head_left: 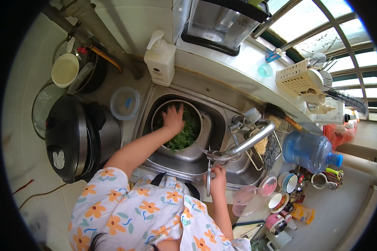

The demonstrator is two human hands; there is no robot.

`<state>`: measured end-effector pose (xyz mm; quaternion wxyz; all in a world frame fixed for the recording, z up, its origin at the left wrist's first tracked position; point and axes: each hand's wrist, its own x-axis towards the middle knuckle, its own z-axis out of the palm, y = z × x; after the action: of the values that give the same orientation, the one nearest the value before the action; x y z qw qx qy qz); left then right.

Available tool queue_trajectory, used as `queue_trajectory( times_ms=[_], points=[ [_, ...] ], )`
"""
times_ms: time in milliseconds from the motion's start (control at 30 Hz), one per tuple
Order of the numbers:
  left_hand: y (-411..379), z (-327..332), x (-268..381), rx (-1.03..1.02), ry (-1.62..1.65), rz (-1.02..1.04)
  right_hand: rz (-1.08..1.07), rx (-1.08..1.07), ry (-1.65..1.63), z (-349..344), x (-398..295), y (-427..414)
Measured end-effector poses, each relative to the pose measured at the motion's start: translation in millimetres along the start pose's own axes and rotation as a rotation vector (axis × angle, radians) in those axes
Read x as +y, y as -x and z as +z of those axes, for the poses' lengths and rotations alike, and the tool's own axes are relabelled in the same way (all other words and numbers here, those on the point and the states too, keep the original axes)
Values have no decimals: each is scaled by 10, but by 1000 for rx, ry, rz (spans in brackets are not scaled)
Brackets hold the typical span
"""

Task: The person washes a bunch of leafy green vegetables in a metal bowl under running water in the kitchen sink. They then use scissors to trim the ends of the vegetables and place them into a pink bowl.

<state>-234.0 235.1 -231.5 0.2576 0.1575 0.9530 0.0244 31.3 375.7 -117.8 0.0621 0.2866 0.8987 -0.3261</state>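
In the left basin of the steel sink (pixel 191 160) stands a round metal pot (pixel 202 124) holding leafy greens (pixel 183 136). My left hand (pixel 173 119) rests on the greens inside it, fingers apart. Lower right, at the sink's front edge, my right hand (pixel 217 178) grips a thin, pale, flat object (pixel 208 182) seen nearly edge-on; its kind is unclear. The chrome faucet (pixel 248 141) reaches over from the right, its spout end just above that hand. Whether water runs from it is hard to tell.
Left of the sink are an electric pressure cooker (pixel 81 138) and a round plastic lid (pixel 124 103). A white pump bottle (pixel 160 62) stands behind. To the right are a wire rack with sponges (pixel 270 147), a blue water jug (pixel 308 150) and a clear plastic bowl (pixel 246 200).
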Motion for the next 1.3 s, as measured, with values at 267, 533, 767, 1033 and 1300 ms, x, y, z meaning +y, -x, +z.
queue_trajectory(
  times_ms=[267, 533, 767, 1033, 1300],
  points=[
    [331, 721, 115, -144, 19, 3, 6, 12, -129, 126, 321, 207],
    [285, 634, 232, -213, 59, 30, 50, -31, -157, 92, 212, 251],
    [-194, 849, 53, 232, 727, -181, 8, -16, -170, 78, 135, 240],
    [-544, 1110, -266, -4, 752, 92, 23, -67, -158, 103, 143, 119],
    [160, 464, 326, -120, 18, 60, 204, -178, -224, 101, 87, 31]
  ],
)
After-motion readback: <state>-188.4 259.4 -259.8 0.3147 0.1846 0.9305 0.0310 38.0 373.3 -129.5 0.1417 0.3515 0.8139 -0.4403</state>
